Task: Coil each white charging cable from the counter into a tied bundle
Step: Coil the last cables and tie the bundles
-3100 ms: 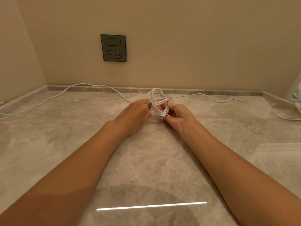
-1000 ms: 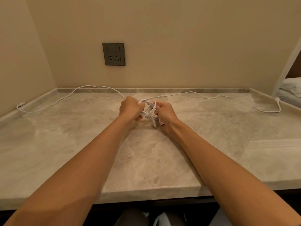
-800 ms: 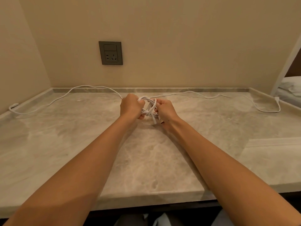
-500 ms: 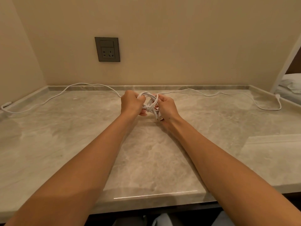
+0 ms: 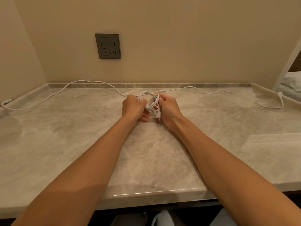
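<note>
A white charging cable coiled into a small bundle [image 5: 150, 101] is held between both hands above the middle of the marble counter [image 5: 146, 152]. My left hand [image 5: 134, 106] grips its left side with curled fingers. My right hand [image 5: 169, 106] pinches the loops on the right side. The bundle's USB plug [image 5: 157, 119] hangs down between my hands. A second white cable [image 5: 48, 97] lies loose along the back left of the counter. A third white cable [image 5: 236, 94] trails across the back right to a plug near the right edge.
A grey wall socket [image 5: 108, 46] is set in the beige wall above the counter. A raised stone lip [image 5: 179, 85] runs along the back. White bedding [image 5: 291, 85] shows beyond the counter's right end. The counter's front edge is near my elbows.
The bundle stayed between my hands, which shifted their grip on the loops, and its plug end now hangs lower. The camera view shifted slightly.
</note>
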Tool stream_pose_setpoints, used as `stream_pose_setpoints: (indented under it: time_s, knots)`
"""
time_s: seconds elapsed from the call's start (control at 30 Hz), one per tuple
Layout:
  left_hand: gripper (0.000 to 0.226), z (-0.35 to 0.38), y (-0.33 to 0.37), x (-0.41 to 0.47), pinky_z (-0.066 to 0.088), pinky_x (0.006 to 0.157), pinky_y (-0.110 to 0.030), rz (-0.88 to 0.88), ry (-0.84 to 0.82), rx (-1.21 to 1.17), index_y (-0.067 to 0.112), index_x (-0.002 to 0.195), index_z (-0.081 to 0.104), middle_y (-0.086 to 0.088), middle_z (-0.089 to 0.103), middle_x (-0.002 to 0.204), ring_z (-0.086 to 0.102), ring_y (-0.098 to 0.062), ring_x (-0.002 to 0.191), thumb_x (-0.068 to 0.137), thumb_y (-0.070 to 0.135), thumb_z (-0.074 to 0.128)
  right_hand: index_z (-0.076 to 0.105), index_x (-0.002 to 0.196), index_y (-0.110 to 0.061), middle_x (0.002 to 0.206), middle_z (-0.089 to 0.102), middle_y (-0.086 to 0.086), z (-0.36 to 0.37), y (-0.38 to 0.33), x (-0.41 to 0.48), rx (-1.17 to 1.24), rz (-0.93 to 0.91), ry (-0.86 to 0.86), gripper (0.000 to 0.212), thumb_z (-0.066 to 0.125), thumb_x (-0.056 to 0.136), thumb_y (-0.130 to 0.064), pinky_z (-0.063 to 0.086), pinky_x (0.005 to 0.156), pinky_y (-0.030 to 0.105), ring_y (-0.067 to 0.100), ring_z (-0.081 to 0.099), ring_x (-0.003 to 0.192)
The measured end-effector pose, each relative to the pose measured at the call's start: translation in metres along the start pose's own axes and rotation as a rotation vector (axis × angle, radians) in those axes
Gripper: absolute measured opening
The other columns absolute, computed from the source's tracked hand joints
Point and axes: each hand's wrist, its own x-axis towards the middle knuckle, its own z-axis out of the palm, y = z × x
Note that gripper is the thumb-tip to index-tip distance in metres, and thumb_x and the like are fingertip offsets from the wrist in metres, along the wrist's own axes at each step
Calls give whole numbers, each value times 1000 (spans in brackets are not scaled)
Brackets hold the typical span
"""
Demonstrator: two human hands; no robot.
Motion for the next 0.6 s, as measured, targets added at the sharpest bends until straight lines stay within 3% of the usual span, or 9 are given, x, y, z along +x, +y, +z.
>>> stream_pose_setpoints:
  time_s: [0.07, 0.2, 0.33, 0.47, 0.6]
  knots:
    - [18, -5, -1, -1, 53, 39, -28, -9, 21, 12, 0, 73, 56, -15, 62, 65, 60, -20, 41, 87, 5, 46, 59, 105, 4, 72, 54, 9, 1, -2, -5, 29, 21, -38, 28, 32, 97, 4, 46, 56, 26, 16, 52, 61]
    - [15, -14, 4, -7, 50, 34, -24, 19, 67, 17, 1, 85, 59, -18, 60, 78, 60, -22, 40, 86, 1, 44, 61, 95, -4, 74, 59, 5, -2, -14, -21, 5, 16, -150, 36, 33, 86, 16, 48, 54, 20, 11, 55, 61]
    - [13, -19, 13, -27, 57, 56, -39, 35, 8, 18, 5, 79, 54, -16, 58, 73, 59, -19, 34, 86, 1, 44, 60, 101, -4, 80, 59, 6, -13, -22, -38, -144, -55, -160, 41, 38, 77, 22, 45, 62, 26, 17, 54, 72]
    - [20, -16, 29, -64, 58, 56, -41, 104, -55, 89, 6, 67, 50, -15, 61, 68, 67, -31, 56, 86, 2, 46, 63, 94, -6, 83, 60, 10, -33, -33, -71, -193, -114, -121, 31, 48, 80, 18, 45, 65, 30, 23, 52, 78]
    - [16, -8, 43, -106, 56, 50, -31, 215, -21, 190, 7, 67, 55, -12, 62, 74, 67, -29, 70, 83, 8, 52, 64, 96, -3, 80, 60, 7, -59, -48, -112, -183, -141, -90, 24, 53, 82, 13, 46, 67, 28, 17, 52, 73]
